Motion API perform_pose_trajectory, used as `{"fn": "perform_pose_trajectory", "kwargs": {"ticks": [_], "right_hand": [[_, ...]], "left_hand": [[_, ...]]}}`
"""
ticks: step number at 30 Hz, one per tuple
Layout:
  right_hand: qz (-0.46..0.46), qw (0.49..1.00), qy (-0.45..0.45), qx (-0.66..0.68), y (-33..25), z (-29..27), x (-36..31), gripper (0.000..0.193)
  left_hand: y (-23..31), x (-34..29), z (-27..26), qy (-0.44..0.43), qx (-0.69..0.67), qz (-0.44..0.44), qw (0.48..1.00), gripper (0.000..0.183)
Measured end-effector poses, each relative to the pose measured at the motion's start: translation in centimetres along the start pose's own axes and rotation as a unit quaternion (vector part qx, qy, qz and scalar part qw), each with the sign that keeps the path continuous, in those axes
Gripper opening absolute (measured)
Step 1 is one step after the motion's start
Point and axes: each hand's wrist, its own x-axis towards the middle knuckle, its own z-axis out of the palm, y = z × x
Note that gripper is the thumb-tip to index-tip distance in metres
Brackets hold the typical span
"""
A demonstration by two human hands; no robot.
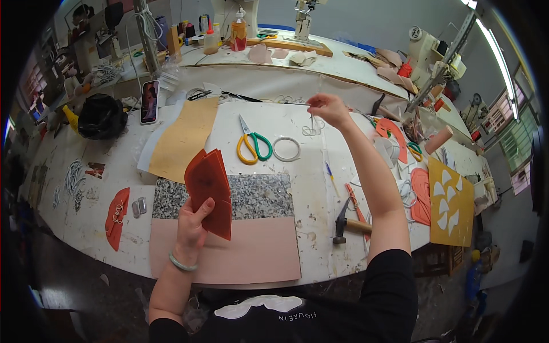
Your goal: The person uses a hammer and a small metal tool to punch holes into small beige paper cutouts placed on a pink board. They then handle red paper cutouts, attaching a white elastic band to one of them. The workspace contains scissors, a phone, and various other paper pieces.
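Note:
My left hand [191, 226] is closed round a stack of red-orange leather-like pieces [209, 186], thumb on top, tilted above a speckled stone slab [257, 194] and the pink sheet [229, 251] at the table's near side. Toward the back of the table, my right hand [328, 108] pinches a thin pale cord [313, 128] whose loops hang below the fingers. Scissors [251, 143] with one yellow and one green handle lie between the two hands. A coil of grey cord [286, 149] rests beside them.
A hammer [349, 224] and a thin brush-like tool [333, 176] lie on the right. Tan sheet [186, 137], phone [150, 102] and black bag [102, 116] are at left. Red pieces [118, 219] lie near the left edge; a yellow board with white shapes [449, 200] overhangs the right edge.

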Motion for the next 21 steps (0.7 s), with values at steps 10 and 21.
{"fn": "perform_pose_trajectory", "kwargs": {"ticks": [10,21], "right_hand": [[0.168,0.979,-0.075,0.092,-2.9,0.3,-5.9,0.024],[0.057,0.946,0.08,-0.309,14.2,3.8,-2.5,0.023]], "left_hand": [[1.6,0.4,1.5,-0.035,-0.02,-0.003,0.999,0.034],[0.0,0.5,1.2,-0.046,-0.035,-0.039,0.998,0.031]]}}
